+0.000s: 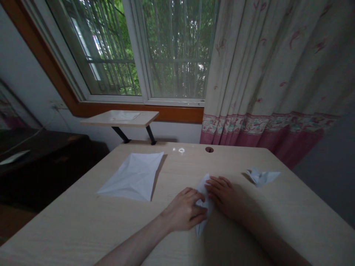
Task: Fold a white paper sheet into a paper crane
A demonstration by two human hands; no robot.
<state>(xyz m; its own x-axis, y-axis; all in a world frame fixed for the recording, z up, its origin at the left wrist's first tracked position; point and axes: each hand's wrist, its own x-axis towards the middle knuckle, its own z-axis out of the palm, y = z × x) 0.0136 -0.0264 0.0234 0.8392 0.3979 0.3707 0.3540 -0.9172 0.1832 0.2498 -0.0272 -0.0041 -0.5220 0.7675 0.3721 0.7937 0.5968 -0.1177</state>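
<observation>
A narrow piece of folded white paper [199, 229] lies on the desk, its long side pointing away from me. Across its left side rests my left hand [184, 210], with curled fingers and the thumb closed on the paper's middle. My right hand [226, 195] lies along the paper's right side, fingers stretched out and the tips touching its upper part. Both hands hide much of the middle, so the exact folds cannot be made out. To the right sits a folded paper shape [262, 177] with pointed ends. An unfolded, creased sheet of paper [135, 177] is spread at the left.
The light wooden desk [88, 225] has a round cable hole [209, 149] near its back edge. A raised shelf [149, 116] on black legs carries more white paper [126, 115]. Beyond are a barred window [177, 51] and a curtain [263, 74]. A dark cabinet [55, 147] stands left.
</observation>
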